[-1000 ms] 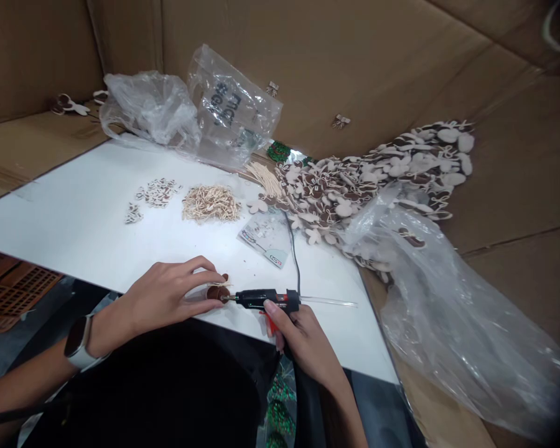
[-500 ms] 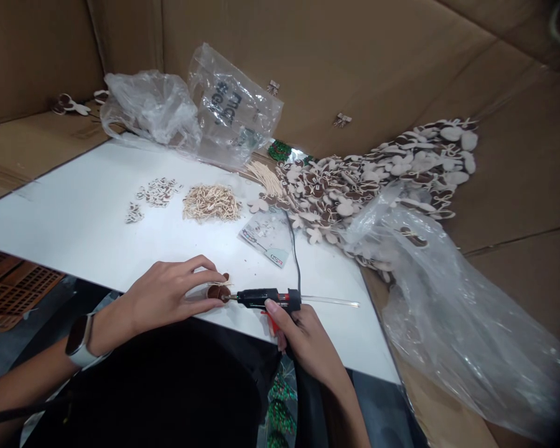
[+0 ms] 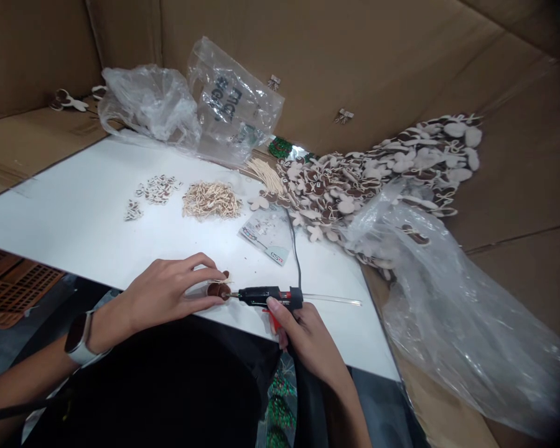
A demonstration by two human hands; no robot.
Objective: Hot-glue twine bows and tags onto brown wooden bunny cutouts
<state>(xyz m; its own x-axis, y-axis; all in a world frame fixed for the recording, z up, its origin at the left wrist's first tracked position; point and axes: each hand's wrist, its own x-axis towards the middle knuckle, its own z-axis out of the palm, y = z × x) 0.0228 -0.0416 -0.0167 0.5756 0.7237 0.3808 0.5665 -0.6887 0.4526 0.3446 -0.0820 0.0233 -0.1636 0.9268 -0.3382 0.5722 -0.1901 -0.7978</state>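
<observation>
My right hand is wrapped round a black glue gun with a red trigger. A clear glue stick sticks out of its rear, and its nozzle touches a brown felt piece or sits right over it. The felt piece, with a cream string across it, is gripped near the table's front edge between the thumb and fingers of my left hand. Part of the felt is hidden by those fingers. From the gun a dark cord runs back over the white board.
Small bows and a heap of cream string loops lie beyond my hands. Brown and white felt pieces are piled at the back right. Clear plastic bags stand behind; another plastic bag drapes at right. Cardboard walls enclose the board.
The view has shifted very slightly. Both hands, the felt piece and the glue gun keep nearly the same places, with the nozzle still at the felt.
</observation>
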